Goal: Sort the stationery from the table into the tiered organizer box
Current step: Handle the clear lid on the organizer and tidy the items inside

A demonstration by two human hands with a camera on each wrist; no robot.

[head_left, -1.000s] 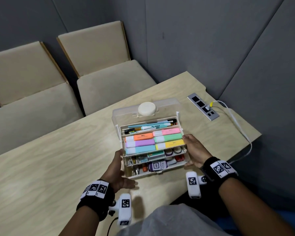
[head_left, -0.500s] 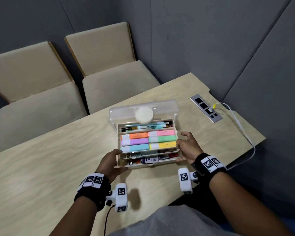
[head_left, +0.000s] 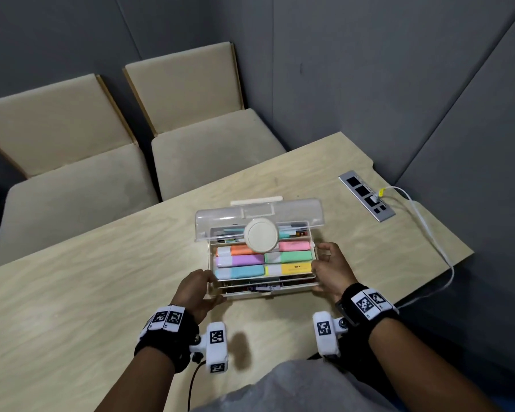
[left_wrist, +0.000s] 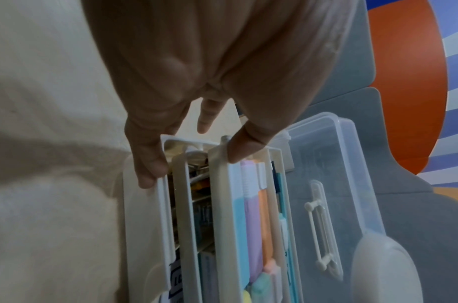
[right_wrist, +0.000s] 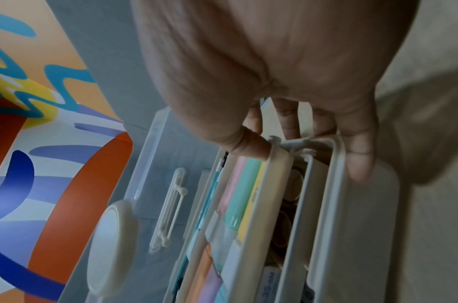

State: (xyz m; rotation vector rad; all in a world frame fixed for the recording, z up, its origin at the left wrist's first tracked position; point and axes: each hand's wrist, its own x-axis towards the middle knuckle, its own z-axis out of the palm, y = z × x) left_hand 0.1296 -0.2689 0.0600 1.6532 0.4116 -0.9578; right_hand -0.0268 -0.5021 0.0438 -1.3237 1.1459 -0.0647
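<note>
The white tiered organizer box (head_left: 262, 293) stands on the wooden table (head_left: 72, 292), its trays drawn almost together. Pastel highlighters (head_left: 240, 260) fill the top tray, and pens lie behind them. Small items in the lower tiers are mostly hidden. The clear lid (head_left: 295, 211) with a round cream knob (head_left: 261, 235) leans forward over the back of the top tray. My left hand (head_left: 195, 289) grips the box's left end, thumb on the upper tray (left_wrist: 222, 184) and a finger on the base. My right hand (head_left: 329, 270) grips the right end the same way, thumb on the top tray (right_wrist: 277, 184).
A socket panel (head_left: 366, 195) is set into the table at the back right, and a white cable (head_left: 428, 230) runs from it over the right edge. Two beige chairs (head_left: 81, 173) (head_left: 202, 144) stand behind the table. Grey wall panels close in the right side.
The stepped trays have slid back over one another, so the lower tiers are nearly covered. The lid has tipped forward over the pens. Both hands stay on the box ends.
</note>
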